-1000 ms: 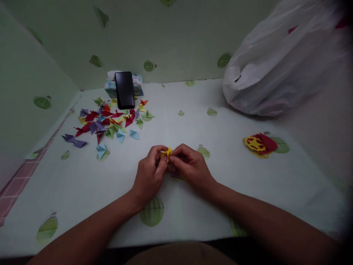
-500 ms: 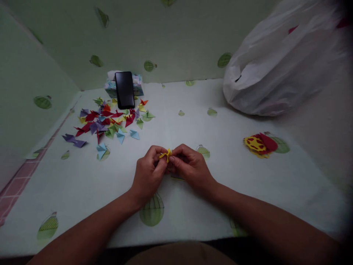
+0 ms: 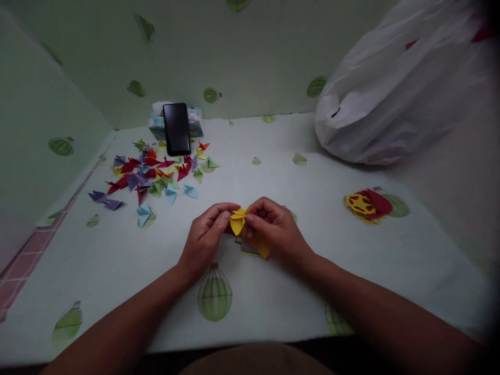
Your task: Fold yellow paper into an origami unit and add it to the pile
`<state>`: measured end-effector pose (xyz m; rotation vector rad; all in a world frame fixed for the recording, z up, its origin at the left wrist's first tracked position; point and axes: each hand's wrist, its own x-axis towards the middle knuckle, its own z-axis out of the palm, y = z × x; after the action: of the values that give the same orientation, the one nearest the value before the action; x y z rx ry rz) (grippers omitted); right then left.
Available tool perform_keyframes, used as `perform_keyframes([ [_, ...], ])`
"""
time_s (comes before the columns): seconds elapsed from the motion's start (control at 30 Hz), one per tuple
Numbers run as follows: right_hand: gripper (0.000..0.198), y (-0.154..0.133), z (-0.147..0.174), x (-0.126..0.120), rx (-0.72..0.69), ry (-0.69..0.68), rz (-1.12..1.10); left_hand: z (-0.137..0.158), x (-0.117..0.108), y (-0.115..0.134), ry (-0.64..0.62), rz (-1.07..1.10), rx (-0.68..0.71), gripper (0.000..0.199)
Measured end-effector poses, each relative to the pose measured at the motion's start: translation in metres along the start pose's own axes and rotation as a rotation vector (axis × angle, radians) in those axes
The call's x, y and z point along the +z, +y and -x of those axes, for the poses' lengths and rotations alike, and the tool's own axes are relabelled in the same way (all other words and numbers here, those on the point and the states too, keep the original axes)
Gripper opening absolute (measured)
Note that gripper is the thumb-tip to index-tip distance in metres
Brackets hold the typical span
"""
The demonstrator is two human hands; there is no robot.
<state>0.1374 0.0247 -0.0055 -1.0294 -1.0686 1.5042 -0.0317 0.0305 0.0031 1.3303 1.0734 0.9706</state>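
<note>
Head view: A person's left hand and right hand are pinching a small folded yellow paper piece between them above a white balloon-printed cloth; red-and-yellow paper cutouts are lying well to the right, many-coloured folded paper birds are crowding the left, and a black rectangular phone is leaning against a blue floral tissue box
</note>
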Motion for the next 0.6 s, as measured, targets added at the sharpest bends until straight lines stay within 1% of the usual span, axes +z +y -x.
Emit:
perform_keyframes([
  [0.1,0.019,0.0,0.0,-0.001,0.023,-0.005,-0.037,-0.003,-0.002,-0.001,-0.006,0.003,0.016,0.029],
  [0.3,0.02,-0.002,0.001,-0.002,0.014,-0.008,-0.053,-0.009,-0.01,-0.003,-0.12,-0.033,0.046,0.031],
  [0.4,0.021,-0.004,0.002,-0.002,0.012,-0.015,-0.056,-0.011,-0.011,-0.001,-0.105,-0.056,0.068,0.025],
  [0.6,0.023,-0.005,0.003,0.0,0.016,-0.032,-0.049,-0.012,-0.006,0.002,-0.052,-0.085,0.097,0.016],
])
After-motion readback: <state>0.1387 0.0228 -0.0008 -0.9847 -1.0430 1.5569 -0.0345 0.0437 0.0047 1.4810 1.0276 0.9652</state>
